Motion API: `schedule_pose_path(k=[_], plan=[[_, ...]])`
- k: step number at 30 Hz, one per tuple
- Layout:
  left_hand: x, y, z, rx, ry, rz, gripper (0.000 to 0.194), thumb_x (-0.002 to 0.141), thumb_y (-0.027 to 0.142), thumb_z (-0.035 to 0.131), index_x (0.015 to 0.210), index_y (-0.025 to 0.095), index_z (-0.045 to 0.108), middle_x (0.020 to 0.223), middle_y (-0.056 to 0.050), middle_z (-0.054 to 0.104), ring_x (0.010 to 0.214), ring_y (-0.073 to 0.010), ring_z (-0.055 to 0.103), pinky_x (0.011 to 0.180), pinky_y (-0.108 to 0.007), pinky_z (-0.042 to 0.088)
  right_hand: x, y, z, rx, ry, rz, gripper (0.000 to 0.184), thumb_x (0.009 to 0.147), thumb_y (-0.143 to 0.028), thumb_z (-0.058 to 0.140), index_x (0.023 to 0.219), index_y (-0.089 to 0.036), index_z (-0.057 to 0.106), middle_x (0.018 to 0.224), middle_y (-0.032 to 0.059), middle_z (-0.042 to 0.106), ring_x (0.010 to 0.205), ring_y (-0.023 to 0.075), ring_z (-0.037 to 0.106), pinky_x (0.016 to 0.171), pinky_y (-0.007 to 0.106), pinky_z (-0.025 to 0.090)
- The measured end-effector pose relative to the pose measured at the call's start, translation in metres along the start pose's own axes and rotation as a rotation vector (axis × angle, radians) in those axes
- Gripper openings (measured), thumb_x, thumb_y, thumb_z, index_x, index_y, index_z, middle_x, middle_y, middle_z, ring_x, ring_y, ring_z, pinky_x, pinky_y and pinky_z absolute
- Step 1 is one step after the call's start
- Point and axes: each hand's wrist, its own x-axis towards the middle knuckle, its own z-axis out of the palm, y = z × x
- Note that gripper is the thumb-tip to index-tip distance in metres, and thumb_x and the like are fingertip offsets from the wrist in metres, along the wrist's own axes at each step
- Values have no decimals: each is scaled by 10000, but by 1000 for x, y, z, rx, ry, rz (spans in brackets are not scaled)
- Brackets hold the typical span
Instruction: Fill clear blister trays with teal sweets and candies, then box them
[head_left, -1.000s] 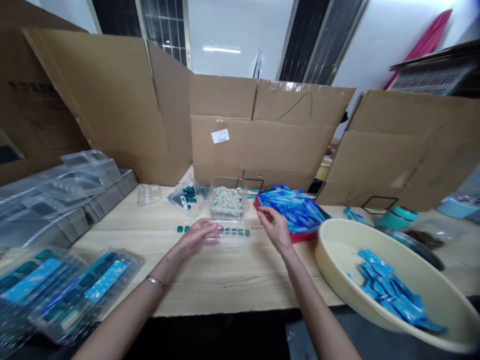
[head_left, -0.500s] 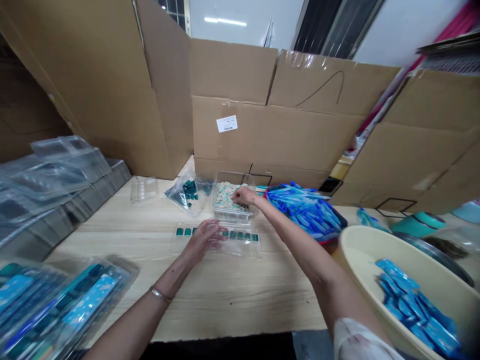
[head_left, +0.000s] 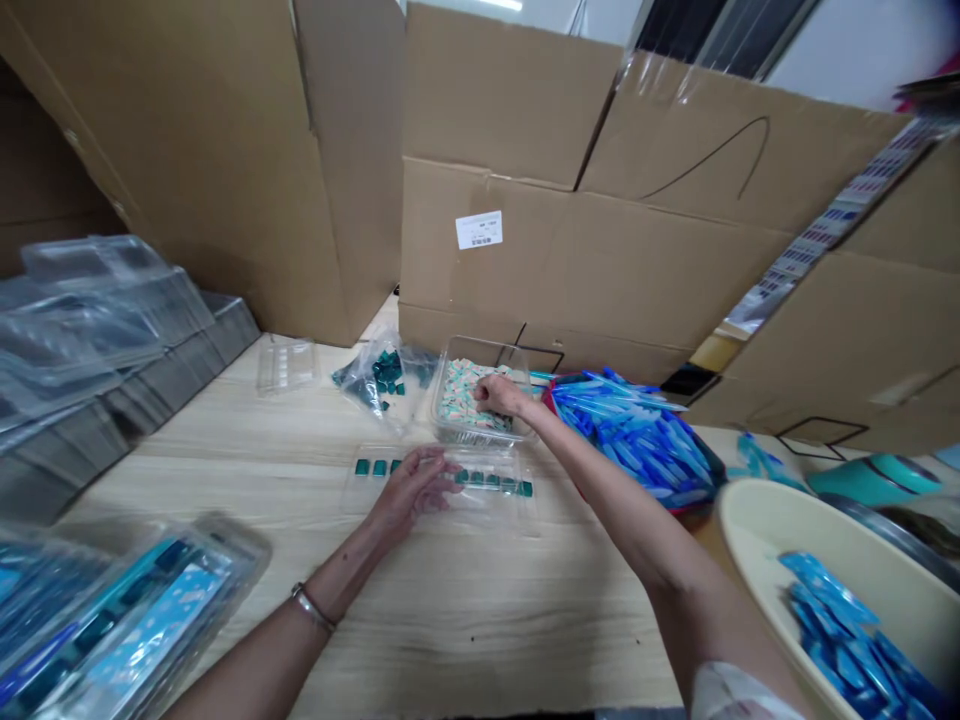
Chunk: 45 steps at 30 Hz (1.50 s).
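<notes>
My left hand [head_left: 418, 490] lies over a clear plastic tray [head_left: 487, 508], its curled fingers gripping the tray. A row of teal square pieces [head_left: 363, 467] runs along that tray, partly covered by the hand. Farther back, my right hand [head_left: 501, 395] reaches into a clear plastic box [head_left: 480, 437] of small pale and turquoise pieces [head_left: 457, 390]. Its fingers are bent together down among them; what is between the fingertips is too small to tell. Left of the box, an opened clear bag [head_left: 367, 385] holds dark teal squares [head_left: 388, 370].
Blue pens [head_left: 630, 430] fill a container beside my right forearm. A cream basin [head_left: 757, 560] with blue packets [head_left: 855, 630] stands at the right. Clear boxes [head_left: 97, 320] are stacked left, with filled packs [head_left: 150, 620] nearer. Cardboard [head_left: 525, 260] walls the back.
The view has tilted down and shifted slightly left. My right hand has stayed in the box with small movement, and my left hand remains on the tray.
</notes>
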Motion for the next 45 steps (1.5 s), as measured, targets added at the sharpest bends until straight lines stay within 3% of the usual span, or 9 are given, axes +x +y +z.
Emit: schedule_pose_path(k=[12,22,27,31,37,41,45], plan=[[1,0,-1,3,-1,-32,347,751,362,667,1002,171,523,985,-90,673,720,-171,683,486,-209,492,2,11,1,94,21,-29,182,715,-108,539,845,-111,667,749,19,649,652,104,551,595,176,390],[-1,1,1,32,-3,-24,350,759,371,655,1013,173,520,964,-89,670,720,-174,676,503,-221,486,-5,-2,-7,-99,80,-147,193,718,-81,484,818,-119,644,890,100,643,785,152,526,702,219,353],[-1,1,2,31,-1,-30,366,744,374,667,1011,173,518,964,-92,669,717,-183,677,494,-228,479,-10,-9,-4,-213,-5,-283,193,680,-65,475,764,-133,635,831,76,643,725,139,507,656,210,341],[-2,2,2,36,-6,-32,356,740,382,668,992,175,524,977,-94,669,731,-188,680,497,-226,477,-14,-11,-4,-221,-102,-276,200,635,-45,475,697,-140,640,708,37,630,638,118,481,592,201,330],[-4,5,3,22,-22,-28,350,732,379,677,976,177,527,949,-84,673,713,-180,678,499,-225,479,-15,-6,-11,-93,-183,-219,194,619,-52,511,712,-137,659,640,-8,613,561,83,484,525,171,339],[-4,4,3,30,-27,-31,350,746,377,664,987,173,513,964,-92,669,726,-182,678,498,-221,478,-11,7,-14,216,-227,-134,218,682,-115,515,836,-115,669,598,-15,590,518,79,503,509,168,386],[-2,2,2,32,-25,-33,355,754,383,654,996,168,509,975,-103,667,724,-183,677,497,-223,481,0,15,-15,466,-226,-88,183,659,-150,576,821,-105,647,602,-24,577,517,75,503,506,173,419]])
